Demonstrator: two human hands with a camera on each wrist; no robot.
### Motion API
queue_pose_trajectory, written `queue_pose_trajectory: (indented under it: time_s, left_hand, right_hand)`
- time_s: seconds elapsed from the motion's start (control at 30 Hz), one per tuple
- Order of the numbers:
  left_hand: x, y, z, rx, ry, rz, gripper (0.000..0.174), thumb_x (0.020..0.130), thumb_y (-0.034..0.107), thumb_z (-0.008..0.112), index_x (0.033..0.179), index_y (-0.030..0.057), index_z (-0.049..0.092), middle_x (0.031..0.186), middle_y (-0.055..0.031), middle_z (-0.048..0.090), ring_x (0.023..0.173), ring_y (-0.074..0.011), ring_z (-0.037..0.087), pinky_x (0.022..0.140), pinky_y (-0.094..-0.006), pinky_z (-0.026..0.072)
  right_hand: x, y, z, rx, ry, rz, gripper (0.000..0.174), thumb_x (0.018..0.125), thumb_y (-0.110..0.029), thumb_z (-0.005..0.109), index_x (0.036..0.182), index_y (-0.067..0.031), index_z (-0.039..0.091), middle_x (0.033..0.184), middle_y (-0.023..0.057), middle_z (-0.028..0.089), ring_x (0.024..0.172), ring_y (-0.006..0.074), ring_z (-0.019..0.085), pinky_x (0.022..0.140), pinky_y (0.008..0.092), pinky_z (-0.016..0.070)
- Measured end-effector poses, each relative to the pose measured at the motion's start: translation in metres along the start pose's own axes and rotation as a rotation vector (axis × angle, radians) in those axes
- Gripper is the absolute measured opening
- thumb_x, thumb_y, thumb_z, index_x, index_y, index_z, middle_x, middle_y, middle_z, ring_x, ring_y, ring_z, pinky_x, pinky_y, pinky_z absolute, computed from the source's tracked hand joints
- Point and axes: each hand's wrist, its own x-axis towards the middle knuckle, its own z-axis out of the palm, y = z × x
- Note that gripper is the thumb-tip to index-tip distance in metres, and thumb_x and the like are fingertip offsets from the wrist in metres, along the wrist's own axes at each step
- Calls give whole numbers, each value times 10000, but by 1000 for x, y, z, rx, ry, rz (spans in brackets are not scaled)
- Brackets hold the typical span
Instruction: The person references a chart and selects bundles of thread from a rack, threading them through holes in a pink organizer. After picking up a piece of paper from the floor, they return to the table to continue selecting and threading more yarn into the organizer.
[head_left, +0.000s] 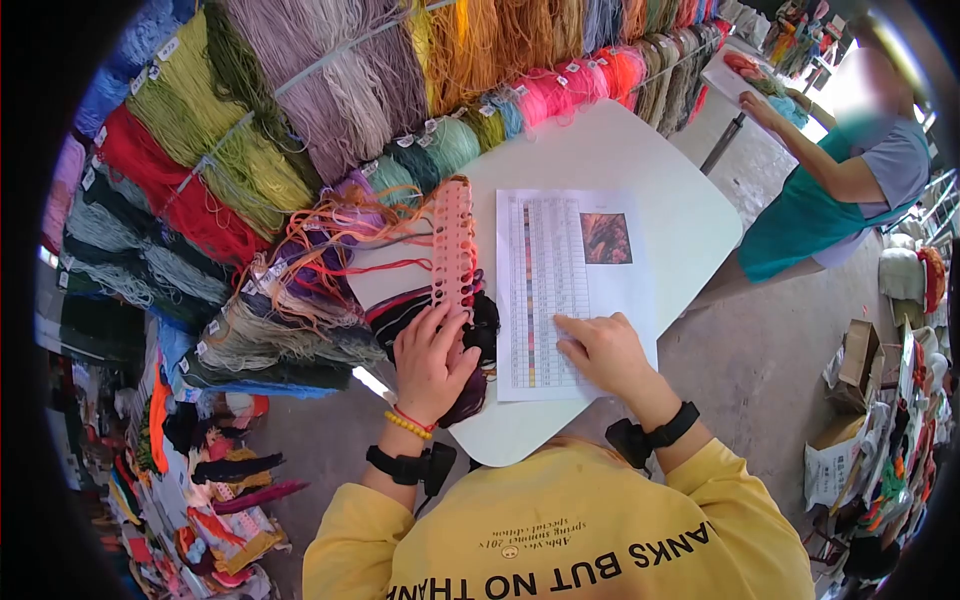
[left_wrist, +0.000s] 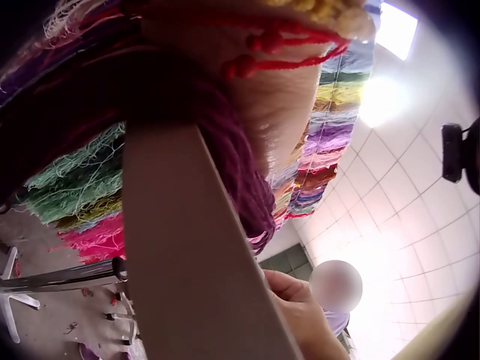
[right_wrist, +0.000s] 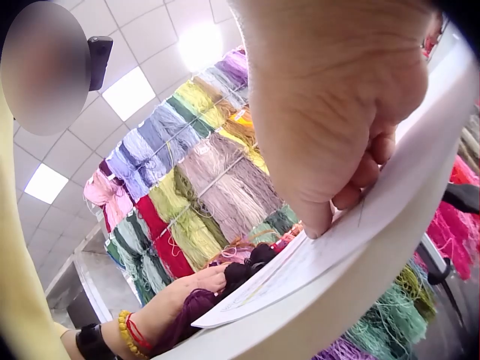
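Observation:
A long pink card with holes along its edges [head_left: 452,240] lies on the white table, with orange, red and dark yarn threaded through it. My left hand [head_left: 432,355] rests on the card's near end, fingers spread over it beside black and purple yarn [head_left: 468,395]. A printed sheet [head_left: 610,290] with a colour-coded chart and a small picture lies to the right of the card. On the chart, my right hand [head_left: 608,352] points with its index finger, the other fingers tucked in. In the right wrist view, the right hand [right_wrist: 337,127] touches the sheet [right_wrist: 285,277].
Hanging yarn skeins in many colours [head_left: 330,80] line the far side, close to the white tabletop [head_left: 700,220]. A person in a teal apron [head_left: 810,220] works at another table at right. Cardboard boxes [head_left: 855,375] and heaped yarn stand on the floor.

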Motion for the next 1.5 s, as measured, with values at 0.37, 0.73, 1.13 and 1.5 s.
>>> queue_pose_trajectory:
  time_s: [0.37, 0.73, 1.13, 1.5]
  left_hand:
    - [-1, 2, -8, 2, -14, -13, 465, 735, 344, 628, 1147, 141, 555, 1227, -72, 483, 1147, -268, 416, 941, -415, 298]
    - [-1, 2, -9, 28, 0, -6, 448, 770, 405, 587, 1152, 175, 545, 1228, -51, 482, 1142, -251, 427, 917, -411, 309]
    - [-2, 13, -17, -16, 53, -42, 420, 755, 315, 615, 1125, 133, 534, 1230, -75, 472, 1174, -267, 400, 919, -429, 312]
    - [-2, 11, -17, -19, 42, -53, 437, 758, 328, 600, 1131, 111, 535, 1222, -80, 478, 1174, -269, 402, 938, -431, 304]
  right_hand:
    - [57, -52, -167, 390, -143, -192, 181, 785, -166, 647, 932, -61, 632, 723, 67, 618, 616, 168, 580, 579, 286, 470]
    - [266, -104, -168, 665, 185, -364, 128, 803, -135, 619, 866, -27, 592, 704, 24, 593, 639, 88, 536, 600, 250, 450]
    - [416, -146, -141, 660, 658, -139, 187, 769, -214, 599, 840, -44, 632, 771, 116, 646, 754, 274, 623, 680, 352, 476]
    - [438, -144, -139, 409, 721, 24, 239, 768, -252, 596, 897, -52, 619, 840, 109, 649, 808, 277, 617, 737, 367, 470]
